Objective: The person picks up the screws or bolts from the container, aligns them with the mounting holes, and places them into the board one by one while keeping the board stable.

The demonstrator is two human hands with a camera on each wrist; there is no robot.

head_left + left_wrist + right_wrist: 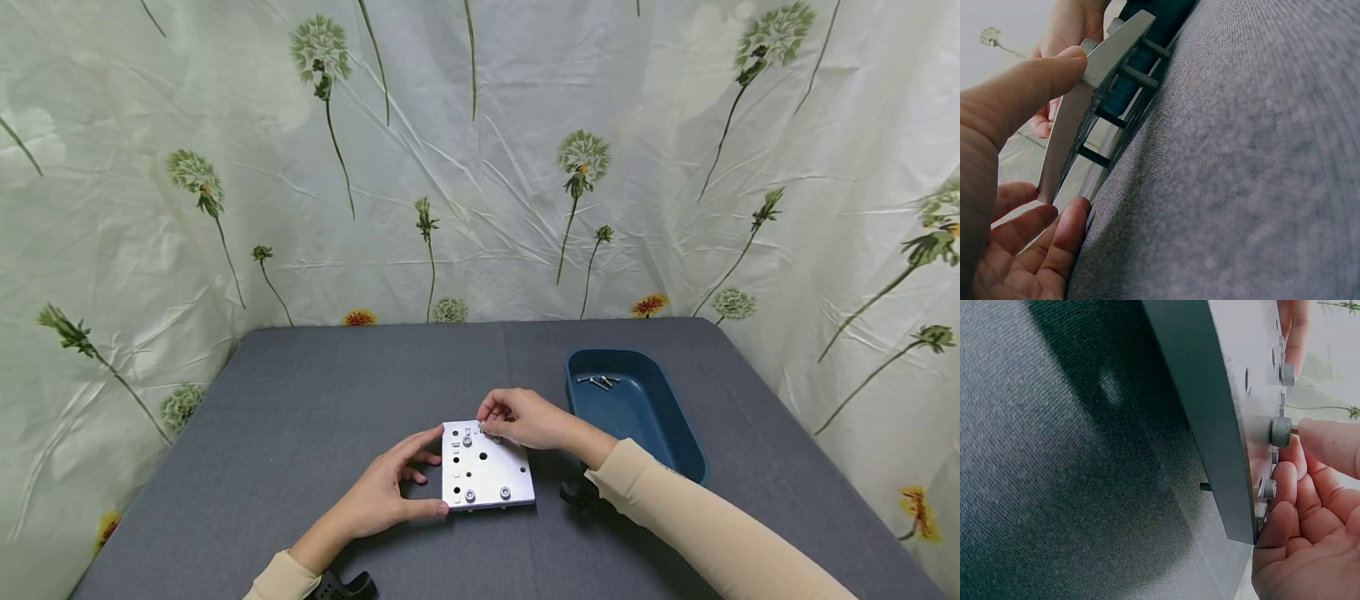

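I see a dark blue tray [678, 437] standing along the right side of the grey table [300, 392], just beside my right forearm, with a few loose screws [598, 382] lying at its far end. A small black object [576, 492] sits on the cloth between the tray's near end and the plate, partly under my right wrist; I cannot tell what it is. A flowered curtain [480, 167] closes off the far edge and both sides of the table.

The metal plate [486, 476] lies near the middle of the table, closer to the near edge. It is nearly square, its slightly longer side running from near edge to far edge, its face turned up. In my left wrist view it stands lifted off the cloth on threaded screw shanks [1137, 76] that point down from it.

My left hand [386, 496] grips the plate's left edge, thumb at the near corner and forefinger at the far corner. My right hand [525, 419] reaches over the far right corner, its fingertips [1329, 440] pinching a knurled screw head [1280, 431] seated in the plate.
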